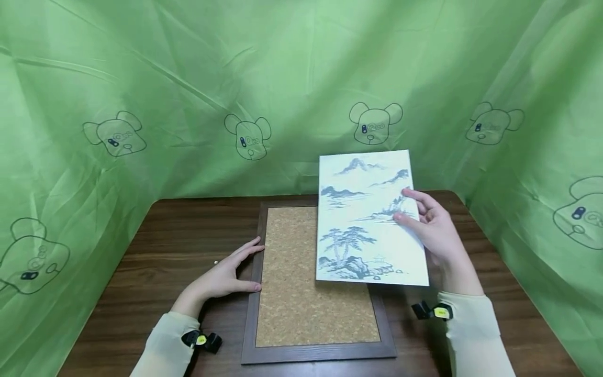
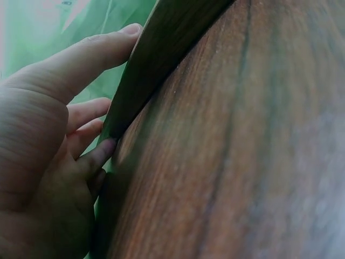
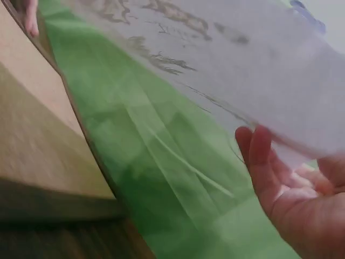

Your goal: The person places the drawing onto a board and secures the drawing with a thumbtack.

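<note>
A dark wooden picture frame point(image 1: 251, 298) with a cork backing point(image 1: 301, 293) lies flat on the table. My left hand point(image 1: 249, 264) rests against its left edge, fingers straight and thumb touching the border. In the left wrist view the left hand point(image 2: 102, 91) touches the frame edge point(image 2: 156, 65). My right hand point(image 1: 410, 207) pinches the right edge of a landscape print point(image 1: 363, 220), thumb in front and fingers behind. The print stands tilted up above the right half of the frame. From the right wrist, the print point(image 3: 259, 70) hangs over my right hand point(image 3: 291, 156).
The brown wood-grain table point(image 1: 179, 230) is enclosed on three sides by a green curtain point(image 1: 282, 78) printed with bear outlines. Bare tabletop lies left of the frame and at the front right corner point(image 1: 509, 324).
</note>
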